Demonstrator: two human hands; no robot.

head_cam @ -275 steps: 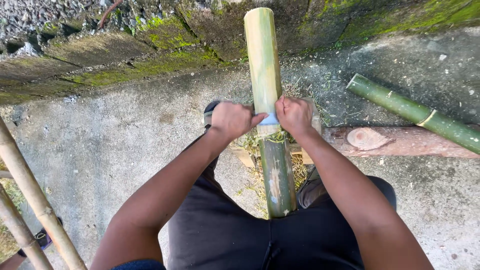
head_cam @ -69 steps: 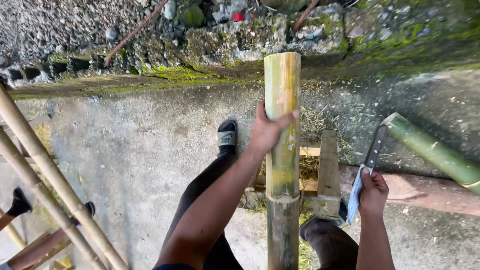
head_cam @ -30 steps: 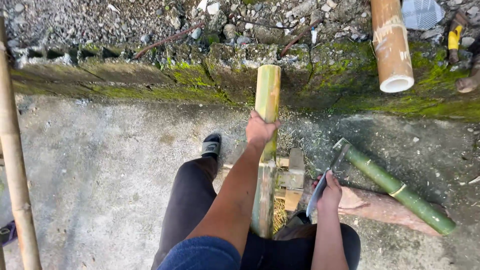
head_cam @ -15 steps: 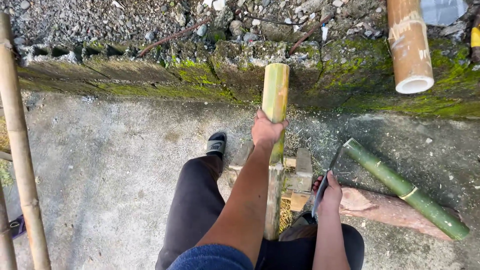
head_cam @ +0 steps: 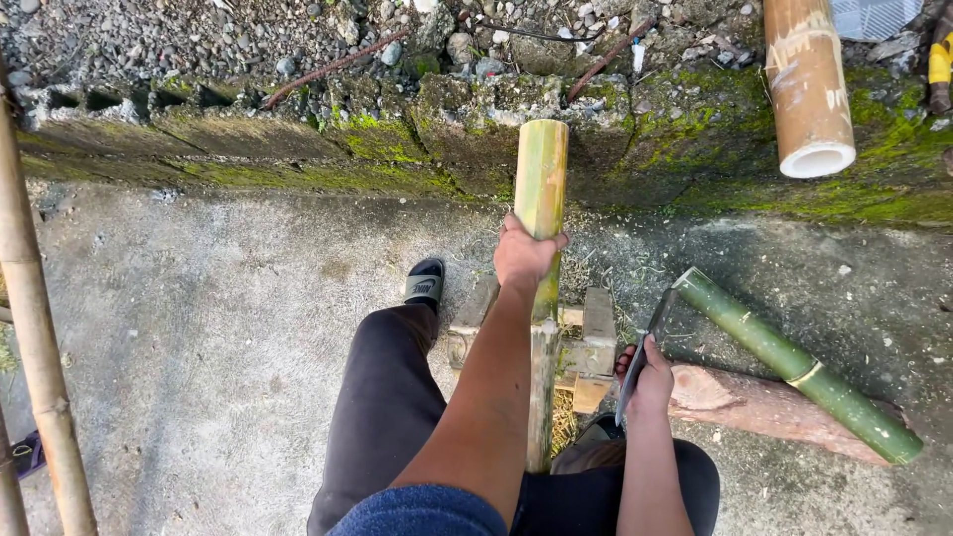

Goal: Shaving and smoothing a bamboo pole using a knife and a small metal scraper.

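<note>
L hand (head_cam: 526, 253) is wrapped shut round an upright bamboo pole (head_cam: 541, 199), gripping just under the green-yellow top section; pole stands vertical btwn the person's legs, its foot down by a wooden block frame (head_cam: 596, 342) on the ground. R hand (head_cam: 650, 382) is closed on the handle of a long-bladed knife (head_cam: 640, 352), blade pointing up and away, held low beside the R knee, apart from the pole. Judgement: for a clean cut the pole wants to stay plumb and seated hard against the blocks; L grip looks firm but sits high, near where a blade would land if worked from the top, so fingers should keep below and clear of the edge. Blade should meet the pole square, w/ the knee out of its line. Footing: L foot in a black slide sandal (head_cam: 425, 283), flat on the concrete; open toes are a risk near the blade. Surface: rough grey concrete slab (head_cam: 199, 328), shavings and fibre scattered round the blocks. Beyond it, a mossy block kerb (head_cam: 298, 149), then gravel (head_cam: 149, 40). Nearby: a green bamboo length (head_cam: 794, 367) lying across a reddish log (head_cam: 754, 407) at R, a tan bamboo tube (head_cam: 809, 89) on the kerb top R, thin bamboo poles (head_cam: 35, 328) leaning at L edge. Outdoors, daylight.
</note>
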